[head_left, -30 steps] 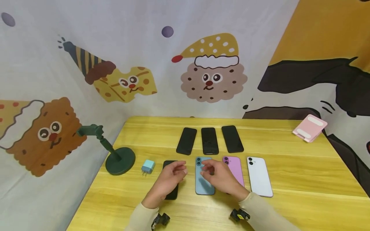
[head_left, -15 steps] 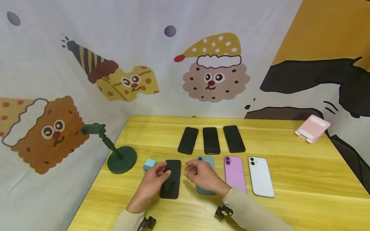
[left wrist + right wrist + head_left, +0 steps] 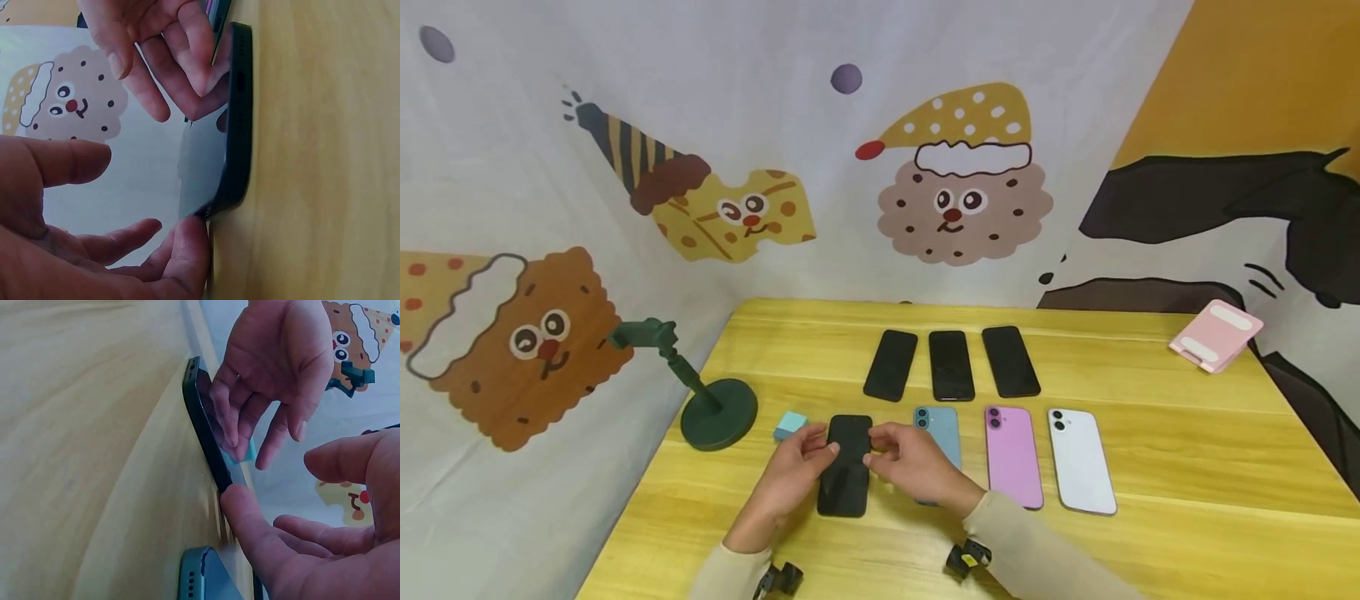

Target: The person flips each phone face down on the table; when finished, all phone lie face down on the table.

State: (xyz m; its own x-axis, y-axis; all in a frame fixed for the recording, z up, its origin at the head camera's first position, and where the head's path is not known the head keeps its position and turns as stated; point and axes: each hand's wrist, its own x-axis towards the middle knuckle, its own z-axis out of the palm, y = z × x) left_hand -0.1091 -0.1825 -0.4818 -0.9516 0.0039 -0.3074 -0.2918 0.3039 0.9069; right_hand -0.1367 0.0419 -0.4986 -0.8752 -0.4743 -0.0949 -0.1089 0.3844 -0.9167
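Note:
A black phone lies screen up on the wooden table, between my two hands. At its left side is my left hand, thumb raised apart from the fingers. In the left wrist view a fingertip is right at the phone's edge. On the opposite side my right hand has a fingertip at the edge, its thumb also lifted away. Beneath the right hand, a blue phone lies back up, partly hidden. A light blue charger sits just beyond the left hand.
A pink phone and a white phone lie back up to the right. Behind them is a row of black phones. A dark green stand stands at left, and a pink folding stand at the far right.
Both hands have moved left, the right one from over the blue phone. They now flank the black phone, and the right fingers have come in to its edge.

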